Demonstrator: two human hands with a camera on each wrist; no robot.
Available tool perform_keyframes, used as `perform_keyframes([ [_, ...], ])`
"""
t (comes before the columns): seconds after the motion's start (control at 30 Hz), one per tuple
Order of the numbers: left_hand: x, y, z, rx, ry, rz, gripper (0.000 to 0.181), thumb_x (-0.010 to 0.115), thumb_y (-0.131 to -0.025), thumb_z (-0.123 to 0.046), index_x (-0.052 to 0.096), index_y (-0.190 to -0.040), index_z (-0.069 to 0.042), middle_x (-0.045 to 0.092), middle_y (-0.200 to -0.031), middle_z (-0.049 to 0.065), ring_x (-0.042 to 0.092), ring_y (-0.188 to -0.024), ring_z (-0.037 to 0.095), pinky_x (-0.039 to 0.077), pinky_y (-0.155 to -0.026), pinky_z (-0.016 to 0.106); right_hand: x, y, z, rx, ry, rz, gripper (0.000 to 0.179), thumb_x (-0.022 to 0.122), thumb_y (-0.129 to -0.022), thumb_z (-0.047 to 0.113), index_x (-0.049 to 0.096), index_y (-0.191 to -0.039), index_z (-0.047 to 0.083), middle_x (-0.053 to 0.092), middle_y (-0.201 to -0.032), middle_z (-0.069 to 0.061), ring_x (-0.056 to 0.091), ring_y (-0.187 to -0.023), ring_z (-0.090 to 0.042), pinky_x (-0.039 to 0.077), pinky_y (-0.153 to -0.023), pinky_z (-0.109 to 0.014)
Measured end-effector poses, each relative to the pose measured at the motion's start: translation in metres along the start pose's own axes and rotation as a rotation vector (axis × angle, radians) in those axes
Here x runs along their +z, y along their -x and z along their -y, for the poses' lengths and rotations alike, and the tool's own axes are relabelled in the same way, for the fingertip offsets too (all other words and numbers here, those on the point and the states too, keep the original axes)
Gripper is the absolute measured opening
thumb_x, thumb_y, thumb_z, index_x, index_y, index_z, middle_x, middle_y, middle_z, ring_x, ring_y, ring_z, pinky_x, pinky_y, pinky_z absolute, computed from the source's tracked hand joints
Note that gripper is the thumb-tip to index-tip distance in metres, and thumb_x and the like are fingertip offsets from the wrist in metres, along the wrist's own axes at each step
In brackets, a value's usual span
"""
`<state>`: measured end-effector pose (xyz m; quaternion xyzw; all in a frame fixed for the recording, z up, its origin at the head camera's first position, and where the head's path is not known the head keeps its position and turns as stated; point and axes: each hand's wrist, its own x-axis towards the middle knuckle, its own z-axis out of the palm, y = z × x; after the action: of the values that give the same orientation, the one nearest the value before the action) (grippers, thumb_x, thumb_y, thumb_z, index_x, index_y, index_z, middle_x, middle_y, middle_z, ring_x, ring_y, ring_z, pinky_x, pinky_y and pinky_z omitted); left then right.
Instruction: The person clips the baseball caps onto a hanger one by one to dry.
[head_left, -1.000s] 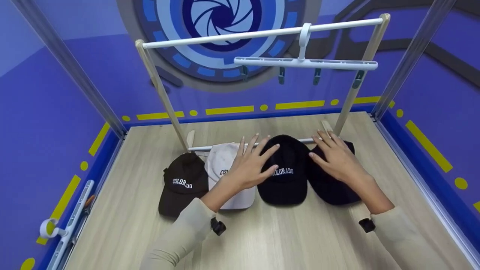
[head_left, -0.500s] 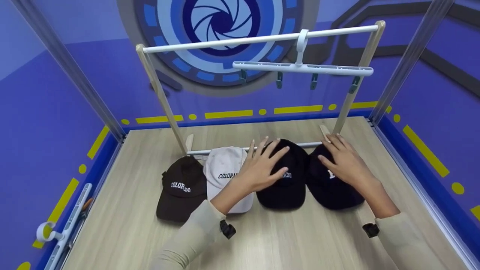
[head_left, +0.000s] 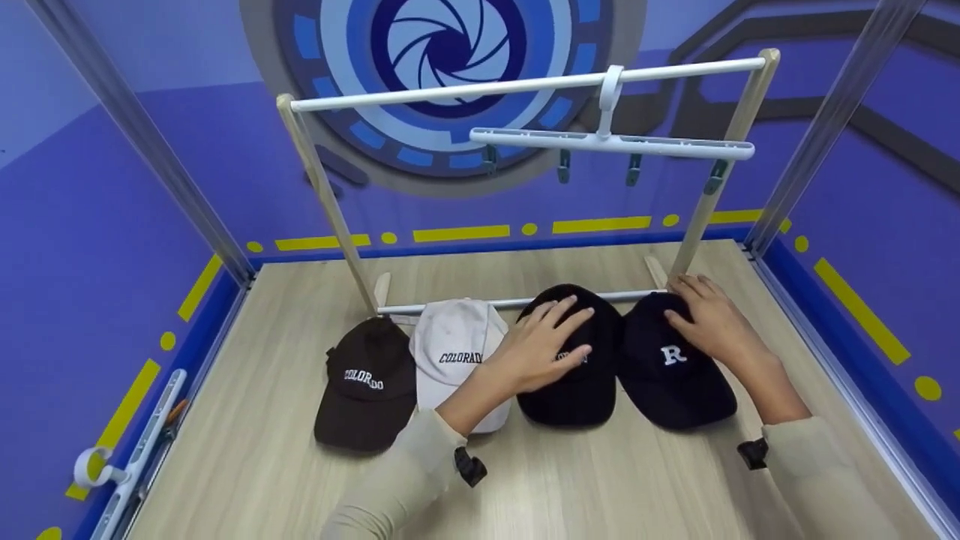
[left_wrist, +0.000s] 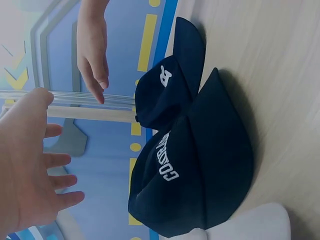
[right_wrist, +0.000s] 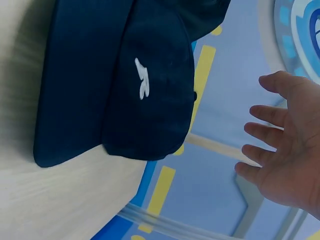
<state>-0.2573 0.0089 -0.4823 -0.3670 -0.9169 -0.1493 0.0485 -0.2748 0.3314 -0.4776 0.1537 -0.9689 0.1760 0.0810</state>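
Four-in-a-row is how the baseball caps lie: a brown cap (head_left: 364, 416), a white cap (head_left: 454, 326), a black COLORADO cap (head_left: 568, 401) and a dark cap with a white R (head_left: 671, 394). My left hand (head_left: 541, 349) is spread above the black cap, partly covering its lettering in the head view. In the left wrist view that hand (left_wrist: 30, 170) is apart from the cap, holding nothing. At the upper right of the R cap hovers my right hand (head_left: 716, 322). The right wrist view shows this hand (right_wrist: 290, 142) bare, fingers extended, away from the cap.
Behind the caps stands a rack with a white top bar (head_left: 450, 91) and wooden posts. A white hanger (head_left: 600, 141) with several dark clips hangs right of its middle. Another white hanger (head_left: 142, 457) lies at the table's left edge. Blue-purple walls enclose the table (head_left: 570, 487).
Both hands have shifted rightward. The right hand has moved off the R cap's front, uncovering the R, and more of the white cap's lettering shows. The caps stay in place.
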Motion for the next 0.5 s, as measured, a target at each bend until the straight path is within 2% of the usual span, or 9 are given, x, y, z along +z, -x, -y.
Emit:
perform_keyframes([
  [0.17, -0.002, -0.010, -0.007, 0.003, 0.043, 0.007, 0.052, 0.039, -0.108, -0.047, 0.047, -0.153, -0.021, 0.047, -0.154, 0.003, 0.047, -0.139, 0.022, 0.042, -0.111, 0.040, -0.007, 0.000, -0.007, 0.043, 0.009, 0.031, 0.058, 0.061, -0.101, 0.022, 0.045, -0.146, -0.011, 0.038, -0.150, -0.036, 0.026, -0.141, -0.058, 0.024, -0.112, -0.070],
  [0.33, 0.001, -0.020, -0.014, -0.004, 0.066, -0.053, 0.035, 0.051, -0.107, -0.029, 0.062, -0.138, -0.018, 0.062, -0.136, -0.002, 0.060, -0.123, 0.016, 0.051, -0.100, 0.032, -0.009, 0.002, -0.010, 0.057, 0.011, 0.058, 0.060, 0.060, -0.102, 0.023, 0.042, -0.148, -0.010, 0.036, -0.151, -0.036, 0.026, -0.141, -0.058, 0.023, -0.113, -0.070],
  [0.5, 0.010, -0.030, -0.021, -0.002, 0.128, -0.120, 0.027, 0.056, -0.104, -0.022, 0.068, -0.129, -0.018, 0.068, -0.123, -0.003, 0.066, -0.110, 0.013, 0.054, -0.089, 0.027, -0.007, 0.003, -0.014, 0.047, -0.001, 0.062, 0.058, 0.060, -0.101, 0.020, 0.043, -0.147, -0.011, 0.038, -0.150, -0.037, 0.031, -0.139, -0.057, 0.025, -0.112, -0.069],
])
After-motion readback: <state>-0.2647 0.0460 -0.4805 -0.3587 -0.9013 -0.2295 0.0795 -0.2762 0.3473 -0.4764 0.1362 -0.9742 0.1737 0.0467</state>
